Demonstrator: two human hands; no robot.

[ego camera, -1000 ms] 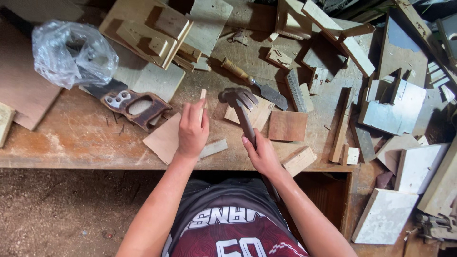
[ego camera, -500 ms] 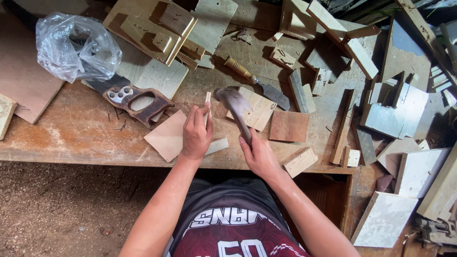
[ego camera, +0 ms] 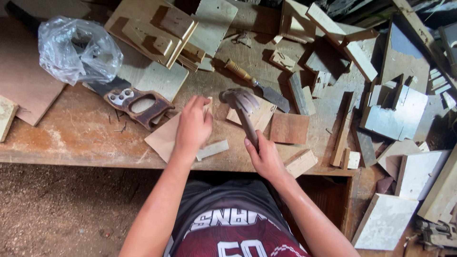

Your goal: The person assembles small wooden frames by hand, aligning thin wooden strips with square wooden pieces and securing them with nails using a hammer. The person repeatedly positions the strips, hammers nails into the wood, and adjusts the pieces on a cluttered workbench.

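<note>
My left hand (ego camera: 193, 124) is closed around a small upright strip of wood (ego camera: 208, 105), standing it on a thin brown board (ego camera: 162, 139) near the workbench's front edge. My right hand (ego camera: 264, 158) grips the wooden handle of a claw hammer (ego camera: 242, 108). The hammer's metal head hangs blurred just right of the strip, at about its top. A short pale wood strip (ego camera: 213, 149) lies flat between my two hands.
A handsaw (ego camera: 135, 101) with a brown grip lies left of my hand, beside a clear plastic bag (ego camera: 76, 50). A chisel (ego camera: 254, 84) lies behind the hammer. Wood offcuts and boards (ego camera: 289, 128) crowd the workbench (ego camera: 76, 143) back and right. Dirt floor lies below.
The hammer head has swung up and down beside the wood strip. My left hand has kept its hold on the strip at the same spot on the bench.
</note>
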